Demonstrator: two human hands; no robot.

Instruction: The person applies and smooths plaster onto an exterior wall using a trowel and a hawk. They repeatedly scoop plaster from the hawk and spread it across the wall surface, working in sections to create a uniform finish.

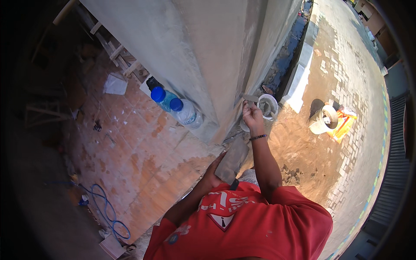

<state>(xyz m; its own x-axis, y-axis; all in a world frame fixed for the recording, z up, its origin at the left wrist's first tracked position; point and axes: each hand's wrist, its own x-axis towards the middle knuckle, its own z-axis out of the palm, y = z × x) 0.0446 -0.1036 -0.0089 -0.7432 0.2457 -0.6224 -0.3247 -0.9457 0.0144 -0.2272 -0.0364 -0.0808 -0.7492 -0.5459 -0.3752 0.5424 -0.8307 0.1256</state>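
Note:
My right hand, with a beaded bracelet at the wrist, is closed around a small flat scraper. Its blade is at the lower part of the plastered wall corner; whether it touches the wall I cannot tell. Close to my body, my left hand grips a grey rectangular plastering trowel from its left side, the flat face turned up. The trowel's grip is mostly hidden. Just beyond my right hand stands a white bucket with grey material inside.
Two large water bottles with blue caps stand against the wall's left side. A second bucket sits by an orange-and-white sack on the right. A water-filled ditch runs behind the wall. A blue hose lies on the tiled floor.

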